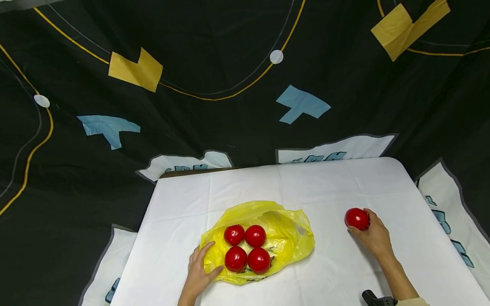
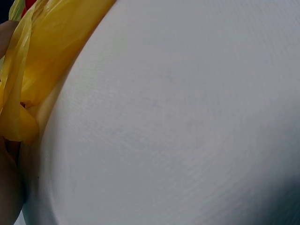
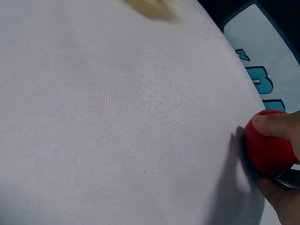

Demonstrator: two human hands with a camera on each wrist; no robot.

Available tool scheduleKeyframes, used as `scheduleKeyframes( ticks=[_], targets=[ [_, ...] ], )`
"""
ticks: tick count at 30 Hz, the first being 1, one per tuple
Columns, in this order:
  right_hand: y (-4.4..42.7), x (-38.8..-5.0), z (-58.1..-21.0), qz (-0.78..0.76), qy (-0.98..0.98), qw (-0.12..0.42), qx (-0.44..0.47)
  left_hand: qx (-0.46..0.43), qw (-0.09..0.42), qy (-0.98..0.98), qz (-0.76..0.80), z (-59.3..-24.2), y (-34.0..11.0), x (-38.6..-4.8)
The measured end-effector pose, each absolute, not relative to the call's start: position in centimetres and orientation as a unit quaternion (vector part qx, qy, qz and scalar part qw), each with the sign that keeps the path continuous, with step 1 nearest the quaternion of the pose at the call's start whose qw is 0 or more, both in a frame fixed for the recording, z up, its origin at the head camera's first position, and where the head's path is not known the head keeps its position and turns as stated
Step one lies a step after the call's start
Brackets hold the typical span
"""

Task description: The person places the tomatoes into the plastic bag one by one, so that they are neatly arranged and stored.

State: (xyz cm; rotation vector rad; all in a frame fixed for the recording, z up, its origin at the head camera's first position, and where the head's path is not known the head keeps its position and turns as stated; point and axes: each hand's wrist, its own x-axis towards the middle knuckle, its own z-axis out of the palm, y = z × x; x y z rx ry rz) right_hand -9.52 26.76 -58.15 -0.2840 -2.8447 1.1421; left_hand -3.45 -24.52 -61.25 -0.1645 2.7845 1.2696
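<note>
In the head view, my right hand (image 1: 374, 238) grips a glossy red ball (image 1: 357, 218) at the right side of the table. The right wrist view shows thumb and fingers (image 3: 276, 125) on either side of this red ball (image 3: 267, 146), close over the white cloth. A crumpled yellow plastic bag (image 1: 292, 238) lies spread at the table's middle. Several similar red balls (image 1: 236, 259) sit together on it. My left hand (image 1: 199, 272) holds the bag's left edge, and yellow plastic (image 2: 61, 51) bunches by its fingers in the left wrist view.
White cloth (image 1: 329, 182) covers the table. Behind it hangs a black curtain (image 1: 214, 127) with yellow and blue shapes. A black strap-like device (image 1: 377, 299) is near my right wrist.
</note>
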Motion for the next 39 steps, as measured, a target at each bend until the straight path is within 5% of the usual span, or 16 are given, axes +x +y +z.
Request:
scheduleKeyframes(
  ticks=[39],
  targets=[
    [21.3, -6.5, -48.3, 0.423, -0.906, 0.018, -0.003, -0.058, 0.037, 0.909, 0.411, -61.3, -24.5, -3.5]
  ],
)
